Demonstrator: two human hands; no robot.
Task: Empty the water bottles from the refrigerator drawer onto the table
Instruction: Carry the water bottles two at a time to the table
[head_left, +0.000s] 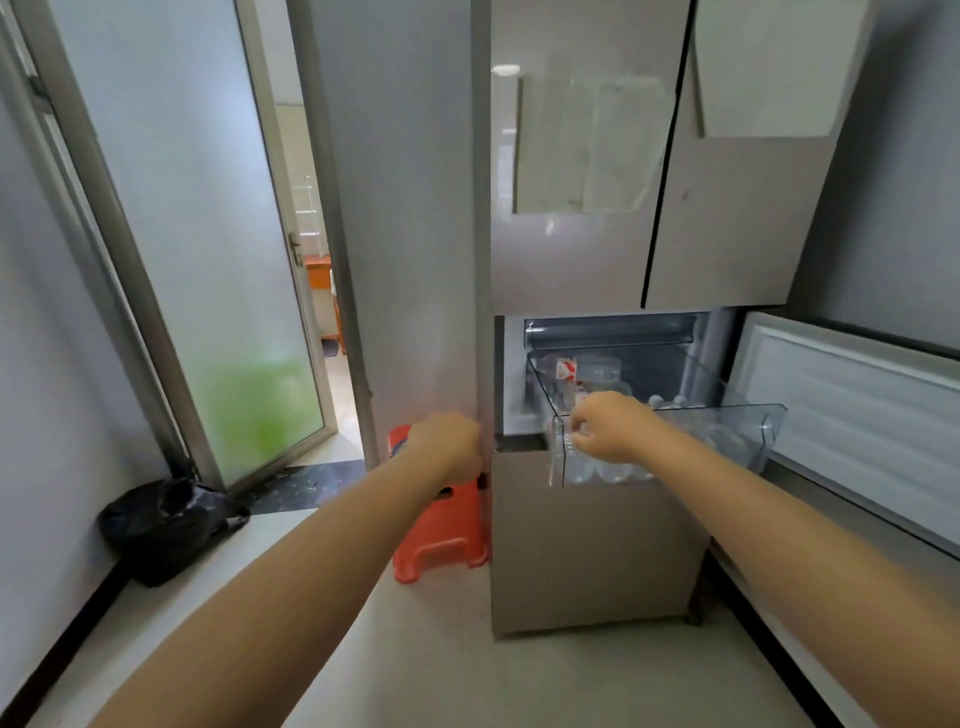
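Observation:
The clear plastic refrigerator drawer (748, 431) is pulled out of the open lower compartment. Several clear water bottles (613, 470) lie in it, seen through its front wall, and one with a red label (566, 371) sits at the back. My right hand (608, 426) reaches over the drawer's front left corner, its fingers curled over the rim there. My left hand (447, 447) is curled into a fist beside the refrigerator's left edge, in front of the orange stool, and I see nothing in it. No table is in view.
The lower refrigerator door (857, 405) stands open to the right. An orange plastic stool (441, 525) stands against the refrigerator's left side. A black bag (166, 519) lies on the floor at left. A frosted glass door (208, 260) is open to a doorway.

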